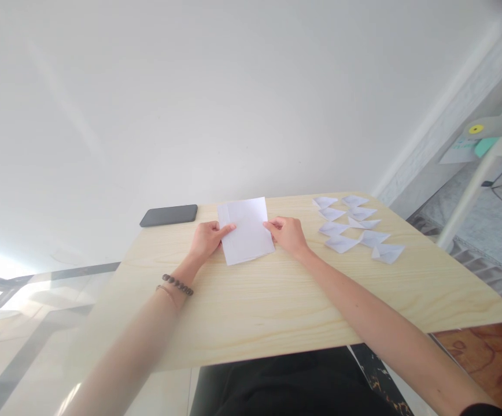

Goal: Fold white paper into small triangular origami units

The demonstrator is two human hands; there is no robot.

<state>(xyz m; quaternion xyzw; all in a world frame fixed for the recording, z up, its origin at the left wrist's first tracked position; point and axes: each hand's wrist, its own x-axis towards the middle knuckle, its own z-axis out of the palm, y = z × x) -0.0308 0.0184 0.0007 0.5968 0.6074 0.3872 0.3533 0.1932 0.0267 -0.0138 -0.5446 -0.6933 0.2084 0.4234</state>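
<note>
A small stack of white paper sheets (247, 234) is held between my two hands above the far middle of the table. My left hand (210, 238) grips its left edge, the thumb lying across the top sheet. On the right edge, my right hand (286, 232) pinches the paper between thumb and fingers. The sheets are slightly out of line at the left and bottom edges. To the right of my right hand, several folded white paper boats (341, 244) stand in two rough columns.
A black phone (168, 215) lies at the table's far left. The pale wooden table (251, 315) meets a white wall (233, 104) at the back. Beyond the table's right edge rises a white metal frame (468, 199). My lap is below the near edge.
</note>
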